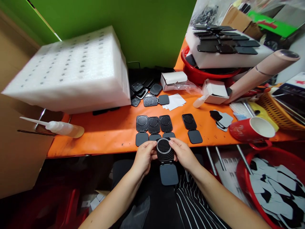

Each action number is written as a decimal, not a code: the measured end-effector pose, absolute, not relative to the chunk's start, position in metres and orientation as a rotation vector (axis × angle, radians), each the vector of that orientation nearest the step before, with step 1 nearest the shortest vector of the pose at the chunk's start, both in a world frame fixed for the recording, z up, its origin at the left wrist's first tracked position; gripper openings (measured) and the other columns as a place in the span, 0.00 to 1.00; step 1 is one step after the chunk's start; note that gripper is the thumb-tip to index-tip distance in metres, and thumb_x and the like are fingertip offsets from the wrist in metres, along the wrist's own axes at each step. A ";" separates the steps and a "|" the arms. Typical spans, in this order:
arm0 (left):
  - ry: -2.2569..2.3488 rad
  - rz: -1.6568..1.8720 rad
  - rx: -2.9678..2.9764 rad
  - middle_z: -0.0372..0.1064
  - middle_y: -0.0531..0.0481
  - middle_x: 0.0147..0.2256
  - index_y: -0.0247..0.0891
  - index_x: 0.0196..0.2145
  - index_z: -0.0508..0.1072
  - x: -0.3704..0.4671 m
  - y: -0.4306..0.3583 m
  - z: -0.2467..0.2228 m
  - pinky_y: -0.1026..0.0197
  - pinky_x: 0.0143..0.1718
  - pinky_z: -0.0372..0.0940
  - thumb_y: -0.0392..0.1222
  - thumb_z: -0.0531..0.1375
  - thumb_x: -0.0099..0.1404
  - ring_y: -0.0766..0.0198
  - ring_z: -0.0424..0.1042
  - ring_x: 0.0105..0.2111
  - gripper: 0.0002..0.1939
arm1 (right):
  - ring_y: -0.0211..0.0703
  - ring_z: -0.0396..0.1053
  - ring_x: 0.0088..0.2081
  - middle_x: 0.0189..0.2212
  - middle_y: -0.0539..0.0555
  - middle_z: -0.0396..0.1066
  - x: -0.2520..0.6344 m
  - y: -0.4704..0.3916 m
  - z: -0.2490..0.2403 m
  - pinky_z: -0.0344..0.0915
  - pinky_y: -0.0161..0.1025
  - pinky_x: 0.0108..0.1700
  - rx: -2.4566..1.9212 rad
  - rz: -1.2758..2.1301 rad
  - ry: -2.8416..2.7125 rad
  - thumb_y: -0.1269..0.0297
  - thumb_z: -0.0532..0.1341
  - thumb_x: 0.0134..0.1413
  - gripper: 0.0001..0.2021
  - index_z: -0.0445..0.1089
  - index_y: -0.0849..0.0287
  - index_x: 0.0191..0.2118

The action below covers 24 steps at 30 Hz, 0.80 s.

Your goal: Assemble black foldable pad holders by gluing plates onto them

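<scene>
Between both hands I hold a black hinged plastic piece [165, 156], above my lap at the table's front edge. Its upper half carries a ribbed face with a grey ring [157, 146]; the flat dark half [169, 174] hangs below on the hinge. My left hand [145, 155] pinches the left edge of the upper half, and my right hand [184, 152] grips the right edge. Just beyond lie similar hinged pieces [142, 123] in a row, opened flat, partly hidden by my hands. Another opened piece [189, 121] lies apart to the right.
White foam block [83, 89] at left; squeeze bottle [65, 129] before it. More black pieces [155, 89], white papers [175, 101] and small boxes [215, 90] lie behind. At right are a red mug [241, 130], grey-black pads [225, 119] and a red basin [247, 181] of pads.
</scene>
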State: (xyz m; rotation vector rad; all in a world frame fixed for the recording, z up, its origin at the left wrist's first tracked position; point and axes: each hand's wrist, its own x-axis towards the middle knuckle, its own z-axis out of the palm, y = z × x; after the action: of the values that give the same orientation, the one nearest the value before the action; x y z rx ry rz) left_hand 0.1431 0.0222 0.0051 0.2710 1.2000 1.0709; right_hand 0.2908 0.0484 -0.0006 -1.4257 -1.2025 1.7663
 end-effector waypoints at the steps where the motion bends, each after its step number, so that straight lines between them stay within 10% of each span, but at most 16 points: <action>1: 1.199 1.068 0.271 0.59 0.60 0.15 0.34 0.26 0.72 0.143 0.022 0.005 0.72 0.18 0.60 0.43 0.63 0.51 0.74 0.61 0.16 0.09 | 0.30 0.54 0.13 0.16 0.45 0.60 0.291 0.049 -0.001 0.50 0.29 0.14 -1.423 1.771 -1.189 0.52 0.56 0.51 0.15 0.68 0.60 0.35; 14: 1.126 0.999 0.176 0.76 0.41 0.32 0.31 0.36 0.77 0.141 0.011 0.003 0.67 0.27 0.66 0.43 0.57 0.58 0.66 0.73 0.27 0.15 | 0.27 0.52 0.12 0.14 0.43 0.59 0.296 0.053 -0.007 0.48 0.26 0.12 -1.390 1.744 -1.053 0.54 0.56 0.53 0.13 0.66 0.60 0.30; 24: 1.051 0.855 0.353 0.74 0.47 0.28 0.33 0.40 0.76 0.145 -0.007 0.008 0.68 0.26 0.62 0.39 0.62 0.53 0.68 0.68 0.24 0.15 | 0.29 0.53 0.11 0.13 0.42 0.56 0.295 0.054 -0.005 0.47 0.27 0.12 -1.409 1.707 -1.068 0.53 0.56 0.52 0.13 0.65 0.59 0.29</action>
State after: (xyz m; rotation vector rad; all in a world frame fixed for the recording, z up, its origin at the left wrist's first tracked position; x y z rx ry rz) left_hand 0.1450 -0.0073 0.0078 0.3526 1.0514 0.8554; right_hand 0.2955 0.0543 -0.0054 -1.4093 -1.0676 1.7073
